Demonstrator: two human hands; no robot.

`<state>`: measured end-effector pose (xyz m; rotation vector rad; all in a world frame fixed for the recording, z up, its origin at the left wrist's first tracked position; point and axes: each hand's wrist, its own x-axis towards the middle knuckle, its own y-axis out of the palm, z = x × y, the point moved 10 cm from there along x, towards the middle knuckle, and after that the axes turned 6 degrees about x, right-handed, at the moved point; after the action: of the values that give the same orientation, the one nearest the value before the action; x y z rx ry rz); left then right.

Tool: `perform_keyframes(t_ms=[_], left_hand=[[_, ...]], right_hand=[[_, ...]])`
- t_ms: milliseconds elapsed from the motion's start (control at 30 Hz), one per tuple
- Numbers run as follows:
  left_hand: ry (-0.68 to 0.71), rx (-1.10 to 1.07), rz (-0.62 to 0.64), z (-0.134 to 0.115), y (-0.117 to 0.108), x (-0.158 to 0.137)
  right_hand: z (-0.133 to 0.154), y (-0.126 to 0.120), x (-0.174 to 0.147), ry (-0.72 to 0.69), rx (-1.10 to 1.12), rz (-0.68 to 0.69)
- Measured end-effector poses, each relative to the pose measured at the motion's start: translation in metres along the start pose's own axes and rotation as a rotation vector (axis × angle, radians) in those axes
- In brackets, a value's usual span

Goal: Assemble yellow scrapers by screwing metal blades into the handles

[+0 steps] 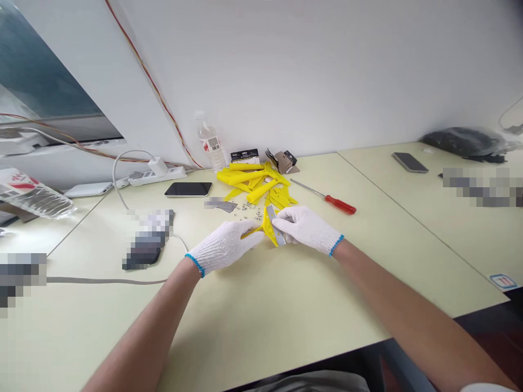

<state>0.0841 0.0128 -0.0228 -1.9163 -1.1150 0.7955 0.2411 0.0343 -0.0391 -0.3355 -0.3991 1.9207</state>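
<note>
In a white knitted glove, my left hand (231, 242) is closed round the handle of a yellow scraper (267, 227), whose flared head points right. My right hand (306, 228), gloved the same way, pinches a flat grey metal blade (275, 224) lying along the scraper's head. Just beyond the hands is a scatter of small screws (248, 207). Several loose grey blades (224, 206) lie left of the screws. Behind them is a pile of yellow scraper parts (249, 179), handles and flat pieces. A screwdriver (339, 204) with a red handle rests to the right, touched by neither hand.
A clear bottle (211, 144) stands against the wall, beside black card packaging (245, 156). A phone (188, 189) and a white power strip (163, 175) are at the left. Another bottle (36, 196) lies farther left. A second phone (409, 162) and a dark bag (461, 142) are at the right.
</note>
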Motion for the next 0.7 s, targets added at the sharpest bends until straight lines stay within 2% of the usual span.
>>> perform_keyframes(t_ms=[67, 200, 300, 400, 533, 700], left_hand=[[-0.01, 0.0, 0.002, 0.002, 0.0, 0.0], [-0.027, -0.006, 0.012, 0.007, 0.0, 0.002], [-0.027, -0.043, 0.01, 0.012, 0.0, 0.004], [-0.017, -0.086, 0.016, 0.017, 0.002, 0.005], [-0.014, -0.038, 0.019, 0.026, 0.005, 0.006], [-0.021, -0.006, 0.009, 0.026, 0.003, 0.005]], right_hand=[[-0.001, -0.012, 0.0, -0.012, -0.023, -0.065], [-0.003, -0.06, 0.004, -0.085, -0.122, -0.327], [-0.01, -0.082, 0.017, -0.074, -0.147, -0.398], [-0.011, -0.086, 0.038, -0.048, -0.148, -0.402], [-0.005, -0.074, 0.068, -0.015, 0.05, -0.352], [0.004, -0.068, 0.084, -0.022, 0.157, -0.329]])
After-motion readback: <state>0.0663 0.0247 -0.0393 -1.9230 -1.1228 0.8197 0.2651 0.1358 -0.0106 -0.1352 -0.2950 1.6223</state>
